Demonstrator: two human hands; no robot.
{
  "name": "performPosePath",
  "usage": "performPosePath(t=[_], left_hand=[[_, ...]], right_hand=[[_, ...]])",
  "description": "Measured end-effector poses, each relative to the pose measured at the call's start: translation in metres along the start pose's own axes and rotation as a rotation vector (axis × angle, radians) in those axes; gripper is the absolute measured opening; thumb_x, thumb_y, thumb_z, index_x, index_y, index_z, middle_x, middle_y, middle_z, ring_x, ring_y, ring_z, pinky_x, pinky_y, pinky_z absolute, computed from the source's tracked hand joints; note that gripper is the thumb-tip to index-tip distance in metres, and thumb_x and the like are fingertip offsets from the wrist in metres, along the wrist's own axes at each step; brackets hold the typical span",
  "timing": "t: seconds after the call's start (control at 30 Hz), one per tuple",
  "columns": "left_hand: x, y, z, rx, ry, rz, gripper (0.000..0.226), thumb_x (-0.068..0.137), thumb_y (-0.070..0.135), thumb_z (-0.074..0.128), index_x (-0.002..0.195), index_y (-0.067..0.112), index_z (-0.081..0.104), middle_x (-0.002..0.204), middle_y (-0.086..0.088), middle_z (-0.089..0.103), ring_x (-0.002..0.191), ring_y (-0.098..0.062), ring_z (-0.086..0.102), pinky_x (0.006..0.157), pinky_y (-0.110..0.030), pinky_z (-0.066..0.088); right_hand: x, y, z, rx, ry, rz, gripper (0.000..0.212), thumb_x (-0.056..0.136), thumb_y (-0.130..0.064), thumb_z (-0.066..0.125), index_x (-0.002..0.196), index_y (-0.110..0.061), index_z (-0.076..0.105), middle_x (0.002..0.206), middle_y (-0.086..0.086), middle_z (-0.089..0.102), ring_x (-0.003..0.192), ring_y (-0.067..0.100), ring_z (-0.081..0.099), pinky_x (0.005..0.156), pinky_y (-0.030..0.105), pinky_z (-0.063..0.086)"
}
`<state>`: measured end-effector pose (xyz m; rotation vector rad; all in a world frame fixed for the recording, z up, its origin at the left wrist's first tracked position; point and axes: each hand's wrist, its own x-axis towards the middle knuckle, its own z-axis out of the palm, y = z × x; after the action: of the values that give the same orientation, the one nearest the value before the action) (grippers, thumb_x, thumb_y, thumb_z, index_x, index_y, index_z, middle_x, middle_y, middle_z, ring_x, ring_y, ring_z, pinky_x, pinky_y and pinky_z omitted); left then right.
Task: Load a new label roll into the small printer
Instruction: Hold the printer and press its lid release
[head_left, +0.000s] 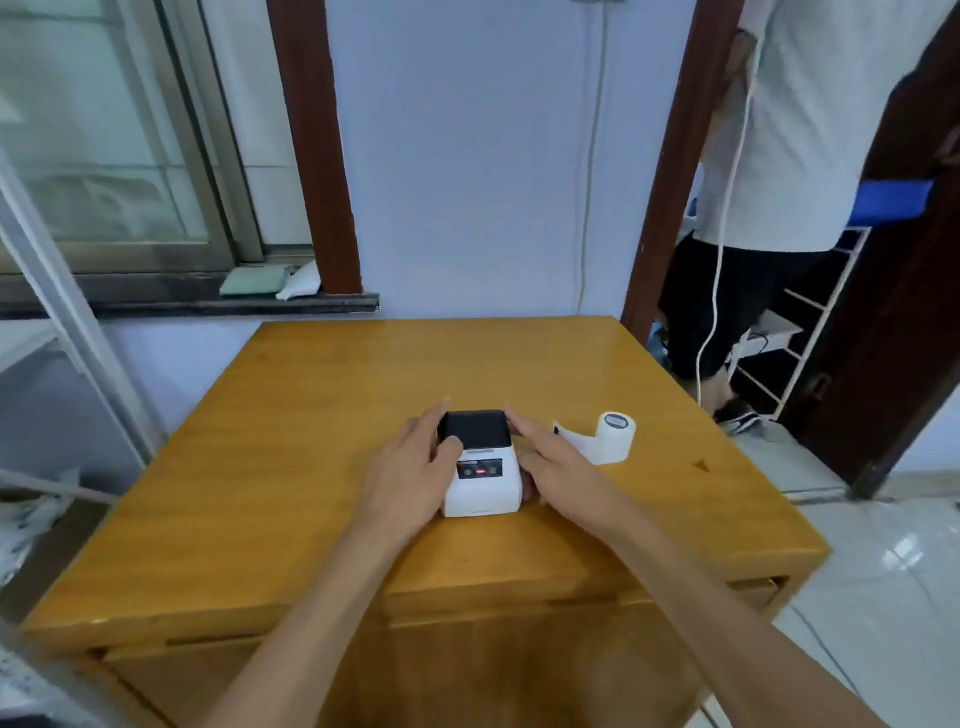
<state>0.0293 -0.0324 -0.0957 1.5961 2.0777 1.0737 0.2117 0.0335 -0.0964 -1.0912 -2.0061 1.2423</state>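
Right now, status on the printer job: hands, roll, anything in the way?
Left hand and right hand on either side of the printer, lid shut. Label roll upright on the table, right of the printer, tail unwound, not loaded. Nothing blocking.

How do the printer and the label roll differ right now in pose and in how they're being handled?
The printer sits flat between both hands: the left hand lies on its dark lid, the right hand against its side. The label roll stands on end, untouched, right of the printer. The printer is boxy, white with a black lid; the label roll is a white cylinder with a loose tail trailing toward the printer. Both rest on the wooden table.
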Motion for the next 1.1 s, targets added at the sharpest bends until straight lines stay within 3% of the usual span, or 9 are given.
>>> performPosePath(t=[0.13, 0.23, 0.3, 0.37, 0.5, 0.6, 0.73, 1.0, 1.1], left_hand=[[0.000, 0.011, 0.008, 0.125, 0.037, -0.076, 0.059, 0.106, 0.042, 0.028, 0.165, 0.040, 0.024, 0.161, 0.003, 0.049, 0.117, -0.029, 0.061, 0.086, -0.037, 0.041], [0.001, 0.010, 0.011, 0.022, 0.071, -0.114, 0.061, 0.104, 0.043, 0.036, 0.163, 0.042, 0.025, 0.156, 0.009, 0.054, 0.117, -0.027, 0.062, 0.087, -0.038, 0.043], [0.003, 0.007, 0.010, -0.062, 0.106, -0.150, 0.060, 0.102, 0.042, 0.046, 0.160, 0.036, 0.031, 0.146, 0.009, 0.061, 0.117, -0.023, 0.063, 0.089, -0.038, 0.045], [0.006, 0.004, 0.010, -0.116, 0.136, -0.175, 0.054, 0.100, 0.043, 0.053, 0.151, 0.030, 0.042, 0.139, 0.009, 0.064, 0.117, -0.020, 0.065, 0.090, -0.039, 0.049], [0.009, -0.002, 0.011, -0.252, 0.140, -0.150, 0.045, 0.098, 0.044, 0.061, 0.142, 0.033, 0.058, 0.129, 0.013, 0.068, 0.110, -0.007, 0.066, 0.094, -0.036, 0.056], [0.008, -0.005, 0.011, -0.291, 0.141, -0.130, 0.047, 0.099, 0.042, 0.063, 0.144, 0.033, 0.060, 0.129, 0.012, 0.068, 0.116, -0.005, 0.063, 0.103, -0.040, 0.055], [0.004, -0.006, 0.009, -0.300, 0.114, -0.112, 0.055, 0.098, 0.044, 0.063, 0.151, 0.030, 0.056, 0.145, 0.008, 0.066, 0.129, -0.007, 0.061, 0.109, -0.041, 0.053], [0.001, -0.004, 0.005, -0.305, 0.094, -0.097, 0.057, 0.100, 0.042, 0.063, 0.154, 0.026, 0.054, 0.149, 0.006, 0.064, 0.130, -0.008, 0.062, 0.110, -0.039, 0.053], [0.001, -0.005, 0.006, -0.295, 0.099, -0.085, 0.058, 0.101, 0.041, 0.063, 0.155, 0.025, 0.053, 0.149, 0.006, 0.064, 0.125, -0.003, 0.060, 0.104, -0.030, 0.053]], right_hand=[[0.002, 0.003, -0.004, 0.028, 0.020, -0.003, 0.056, 0.109, -0.011, 0.035, 0.157, -0.040, 0.035, 0.080, -0.007, 0.065, 0.060, -0.006, 0.058, 0.053, 0.009, 0.044], [0.005, 0.008, -0.006, 0.054, -0.001, -0.012, 0.061, 0.107, -0.008, 0.038, 0.157, -0.042, 0.034, 0.112, -0.005, 0.072, 0.064, 0.001, 0.060, 0.064, 0.016, 0.049], [0.006, 0.011, -0.006, 0.066, -0.002, -0.022, 0.065, 0.106, -0.006, 0.039, 0.157, -0.045, 0.034, 0.133, 0.010, 0.068, 0.067, 0.007, 0.060, 0.076, 0.028, 0.053], [0.007, 0.013, -0.006, 0.061, 0.003, -0.055, 0.067, 0.107, -0.006, 0.040, 0.157, -0.050, 0.032, 0.133, 0.017, 0.065, 0.068, 0.009, 0.060, 0.080, 0.034, 0.056], [0.007, 0.014, -0.003, 0.082, -0.001, -0.137, 0.070, 0.107, -0.001, 0.037, 0.151, -0.055, 0.041, 0.138, -0.007, 0.059, 0.072, 0.005, 0.059, 0.071, 0.026, 0.056], [0.008, 0.017, -0.002, 0.103, 0.011, -0.149, 0.069, 0.104, 0.006, 0.036, 0.149, -0.045, 0.049, 0.148, -0.014, 0.050, 0.073, 0.006, 0.059, 0.070, 0.026, 0.055], [0.007, 0.015, -0.004, 0.099, -0.001, -0.118, 0.069, 0.106, 0.003, 0.037, 0.152, -0.048, 0.043, 0.147, -0.020, 0.047, 0.073, 0.002, 0.060, 0.073, 0.027, 0.056], [0.011, 0.014, -0.003, 0.037, -0.019, -0.112, 0.070, 0.105, 0.001, 0.038, 0.150, -0.051, 0.042, 0.146, -0.006, 0.053, 0.070, 0.004, 0.059, 0.070, 0.025, 0.054], [0.010, 0.013, -0.004, 0.018, -0.009, -0.106, 0.069, 0.104, 0.001, 0.038, 0.149, -0.051, 0.042, 0.142, -0.003, 0.057, 0.069, 0.002, 0.058, 0.069, 0.024, 0.053]])
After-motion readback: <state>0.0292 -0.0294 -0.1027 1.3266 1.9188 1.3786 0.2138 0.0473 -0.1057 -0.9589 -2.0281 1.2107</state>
